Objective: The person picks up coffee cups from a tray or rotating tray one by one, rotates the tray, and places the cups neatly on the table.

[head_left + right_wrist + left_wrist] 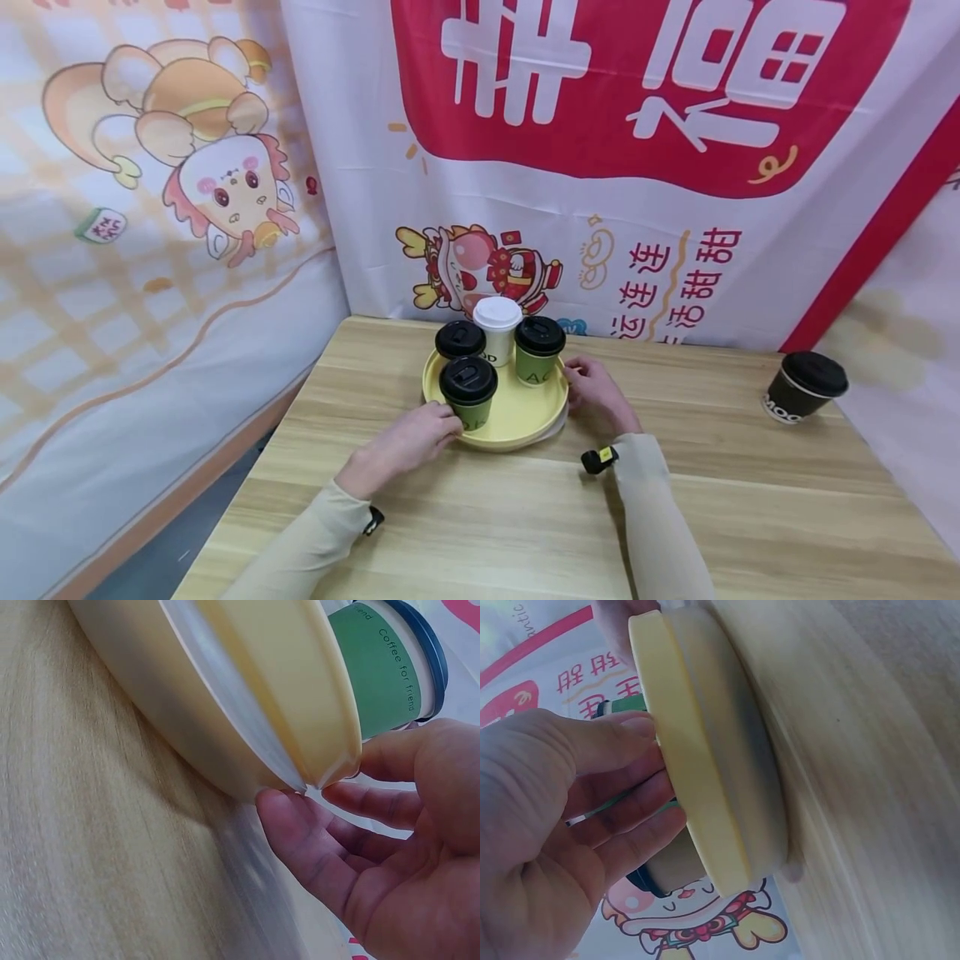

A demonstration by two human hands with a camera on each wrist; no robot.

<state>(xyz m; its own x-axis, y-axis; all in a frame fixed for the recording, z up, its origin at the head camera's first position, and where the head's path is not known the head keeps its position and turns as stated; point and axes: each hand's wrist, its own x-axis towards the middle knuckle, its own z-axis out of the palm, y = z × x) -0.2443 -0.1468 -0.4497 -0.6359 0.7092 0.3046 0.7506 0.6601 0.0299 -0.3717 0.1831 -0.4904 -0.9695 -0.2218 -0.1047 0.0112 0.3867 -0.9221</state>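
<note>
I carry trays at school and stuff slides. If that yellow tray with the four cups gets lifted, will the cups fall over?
Maybe. The cups are tall and narrow with nothing bracing them, so a tilt could tip them. The yellow tray looks smooth and stiff, so they might slide. Left hand and right hand on opposite edges should help keep it level.

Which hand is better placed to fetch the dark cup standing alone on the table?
Right. The lone dark cup stands off to the right of the yellow tray, on the right hand's side with bare table between. The left hand is at the tray's far-left rim, so it would probably have to cross over the cups.
</note>
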